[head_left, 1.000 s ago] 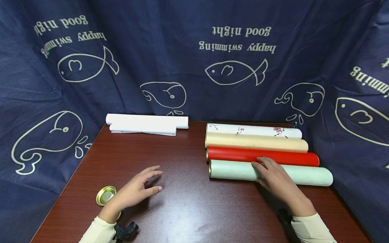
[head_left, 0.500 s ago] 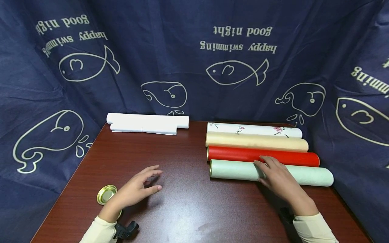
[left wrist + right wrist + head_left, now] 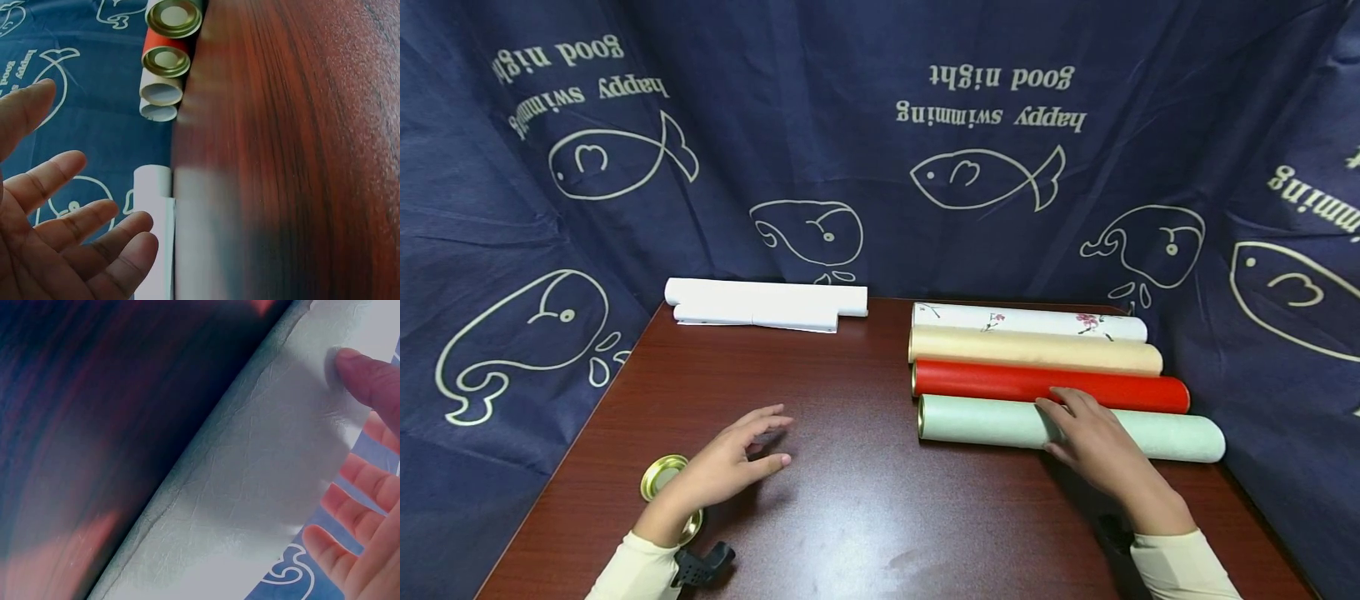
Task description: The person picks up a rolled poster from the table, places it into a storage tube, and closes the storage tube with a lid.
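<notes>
My right hand (image 3: 1093, 442) is over a pale green cardboard tube (image 3: 985, 422) at the right of the table. In the right wrist view the thumb (image 3: 359, 365) is at the tube's surface, and the loosely spread fingers (image 3: 350, 512) lie along its far side. My left hand (image 3: 726, 458) hovers over the left half of the table with relaxed, spread fingers and nothing in them. Near its wrist lie two gold metal lids; one lid (image 3: 655, 475) shows beside the forearm, while the other lid (image 3: 692, 527) is partly hidden by the wrist.
Behind the green tube lie a red tube (image 3: 985, 382), a beige tube (image 3: 1030, 348) and a white flower-printed tube (image 3: 1037, 321). The left wrist view shows metal end caps on the green and red ones. White paper rolls (image 3: 760, 304) lie at the back left. Navy cloth (image 3: 820, 100) surrounds the table.
My right hand has slid slightly right along the green tube, which stays in place. My left hand has drawn back a little to the left, uncovering more of the second lid.
</notes>
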Available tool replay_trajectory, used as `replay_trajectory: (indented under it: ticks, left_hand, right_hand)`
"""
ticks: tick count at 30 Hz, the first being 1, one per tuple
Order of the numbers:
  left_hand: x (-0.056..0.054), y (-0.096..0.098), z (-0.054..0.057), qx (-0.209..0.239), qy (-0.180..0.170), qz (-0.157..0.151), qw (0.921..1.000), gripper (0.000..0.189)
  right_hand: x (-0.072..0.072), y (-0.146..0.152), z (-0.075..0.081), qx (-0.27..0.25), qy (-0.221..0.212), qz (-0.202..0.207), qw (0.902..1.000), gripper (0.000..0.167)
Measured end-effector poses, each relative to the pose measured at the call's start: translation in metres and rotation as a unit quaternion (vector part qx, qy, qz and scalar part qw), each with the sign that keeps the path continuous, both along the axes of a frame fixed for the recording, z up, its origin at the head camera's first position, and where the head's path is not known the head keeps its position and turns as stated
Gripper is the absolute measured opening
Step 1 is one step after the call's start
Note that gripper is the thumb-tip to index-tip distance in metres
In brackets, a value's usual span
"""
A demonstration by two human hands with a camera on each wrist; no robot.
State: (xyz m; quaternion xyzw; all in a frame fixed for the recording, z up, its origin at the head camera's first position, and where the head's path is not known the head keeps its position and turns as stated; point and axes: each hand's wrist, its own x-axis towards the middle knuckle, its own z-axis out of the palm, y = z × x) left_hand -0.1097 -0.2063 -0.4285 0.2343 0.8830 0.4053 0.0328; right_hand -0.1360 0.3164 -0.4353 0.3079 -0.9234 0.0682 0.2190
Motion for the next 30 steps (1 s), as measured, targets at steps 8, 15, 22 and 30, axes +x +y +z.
replay_trajectory:
  ticks: [8, 15, 22, 30]
  left_hand:
    - [0.0, -0.006, -0.001, -0.003, 0.007, 0.006, 1.0, 0.049]
    - [-0.004, -0.015, 0.004, -0.015, 0.017, 0.016, 0.9996, 0.049]
    - [-0.008, -0.025, 0.023, -0.042, 0.028, 0.018, 0.9986, 0.049]
    - [-0.032, -0.041, 0.04, -0.119, 0.045, 0.004, 0.9919, 0.051]
  right_hand:
    - [0.003, 0.0, 0.011, -0.003, -0.036, -0.014, 0.9993, 0.063]
    - [-0.01, 0.008, 0.043, -0.011, -0.088, -0.009, 0.996, 0.058]
    - [-0.057, 0.013, 0.073, -0.012, -0.207, -0.024, 0.9781, 0.053]
    - [-0.121, 0.003, 0.075, 0.015, -0.279, -0.021, 0.96, 0.047]
